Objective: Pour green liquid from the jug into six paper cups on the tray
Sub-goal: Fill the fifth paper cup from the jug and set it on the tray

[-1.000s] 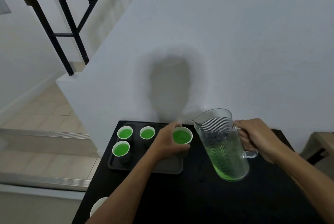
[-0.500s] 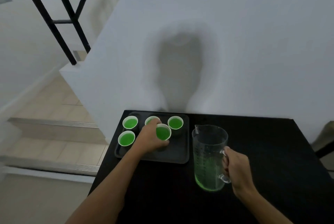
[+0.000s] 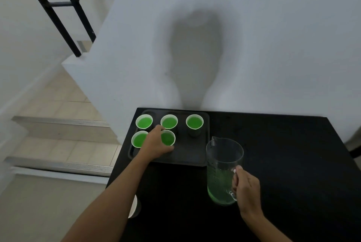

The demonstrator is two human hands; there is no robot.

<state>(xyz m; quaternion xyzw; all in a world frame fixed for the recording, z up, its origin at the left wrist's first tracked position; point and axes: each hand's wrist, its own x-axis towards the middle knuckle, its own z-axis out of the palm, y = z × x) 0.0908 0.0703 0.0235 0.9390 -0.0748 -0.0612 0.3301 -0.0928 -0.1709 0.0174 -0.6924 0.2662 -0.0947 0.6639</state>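
A dark tray (image 3: 190, 156) lies at the table's far left. Several paper cups with green liquid stand on it: three in the back row, at the left (image 3: 144, 122), the middle (image 3: 169, 122) and the right (image 3: 194, 122), and two in front. My left hand (image 3: 156, 144) is wrapped around the front middle cup (image 3: 168, 138), which stands on the tray beside the front left cup (image 3: 138, 140). The clear jug (image 3: 223, 171) stands upright on the table to the right of the tray, a little green liquid at its bottom. My right hand (image 3: 246, 189) grips its handle.
The black table (image 3: 283, 163) stands against a white wall. Another white cup (image 3: 134, 207) sits at the table's left edge, partly hidden by my left forearm. Tiled stair steps and a black railing (image 3: 58, 7) drop off to the left.
The jug went from raised and tilted to standing upright on the table. My left hand carried a filled cup to the tray's front row and set it down.
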